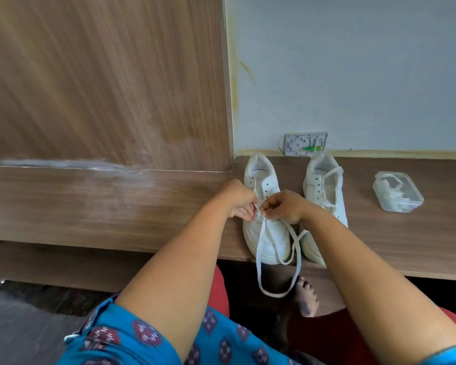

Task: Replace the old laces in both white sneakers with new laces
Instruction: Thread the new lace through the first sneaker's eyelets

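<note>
Here the left sneaker sits toe-out at the shelf edge, likely for easy reach. Both hands meet over its lower eyelets: left hand and right hand each pinch the lace, whose loop hangs below the shelf. The right sneaker stands just beside, loosely laced; a plastic container lies further right.

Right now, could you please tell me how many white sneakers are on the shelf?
2. One sneaker lies under both hands, which are threading its lace; the other sneaker stands just right of it, toward the plastic container. None seem hidden.
</note>
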The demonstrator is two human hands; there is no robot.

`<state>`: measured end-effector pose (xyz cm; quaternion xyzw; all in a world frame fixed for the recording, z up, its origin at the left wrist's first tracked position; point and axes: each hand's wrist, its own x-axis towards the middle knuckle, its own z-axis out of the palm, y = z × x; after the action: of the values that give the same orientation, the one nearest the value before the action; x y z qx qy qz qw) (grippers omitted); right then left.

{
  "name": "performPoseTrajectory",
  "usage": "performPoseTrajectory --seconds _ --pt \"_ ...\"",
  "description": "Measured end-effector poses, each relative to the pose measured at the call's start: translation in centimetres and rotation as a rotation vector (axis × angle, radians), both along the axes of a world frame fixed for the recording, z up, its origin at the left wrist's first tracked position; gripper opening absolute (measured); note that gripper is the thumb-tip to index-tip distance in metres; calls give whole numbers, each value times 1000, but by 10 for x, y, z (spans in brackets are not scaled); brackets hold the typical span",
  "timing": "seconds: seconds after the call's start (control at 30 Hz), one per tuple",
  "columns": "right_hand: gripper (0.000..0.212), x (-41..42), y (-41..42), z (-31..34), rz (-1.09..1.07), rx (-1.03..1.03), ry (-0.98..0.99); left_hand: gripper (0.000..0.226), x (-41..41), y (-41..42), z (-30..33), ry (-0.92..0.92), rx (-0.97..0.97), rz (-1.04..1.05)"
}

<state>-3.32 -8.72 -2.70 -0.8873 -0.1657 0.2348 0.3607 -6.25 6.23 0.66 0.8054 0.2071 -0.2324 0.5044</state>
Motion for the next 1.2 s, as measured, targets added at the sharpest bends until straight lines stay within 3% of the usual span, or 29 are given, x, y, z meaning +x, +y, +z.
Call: performPoseTrajectory --seconds 0.13,0.3,0.5,0.67,0.8,0.93,1.03,1.2 --pt "6 0 0 -4 -21 26 -29 36 -1 -3 3 13 -13 15" --pt "10 2 -10 6 53 142 108 37 -4 -6 5 22 -18 21" --pt "10 1 -2 -3 -17 130 20 38 -5 -3 3 13 -70 50" --pt "25 -4 -5 -11 -70 307 73 42 -5 -4 2 2 -79 54" --pt "26 -6 -8 -13 -46 393 131 39 -6 -3 1 -18 -63 19" --pt "24 -5 -8 -15 -16 312 79 35 -9 -1 6 41 26 -63" --pt "23 -5 -9 -14 -21 305 69 13 -11 -6 8 91 103 -112" --pt "18 -12 -14 -13 4 285 -39 15 -26 27 27 -39 288 -254"
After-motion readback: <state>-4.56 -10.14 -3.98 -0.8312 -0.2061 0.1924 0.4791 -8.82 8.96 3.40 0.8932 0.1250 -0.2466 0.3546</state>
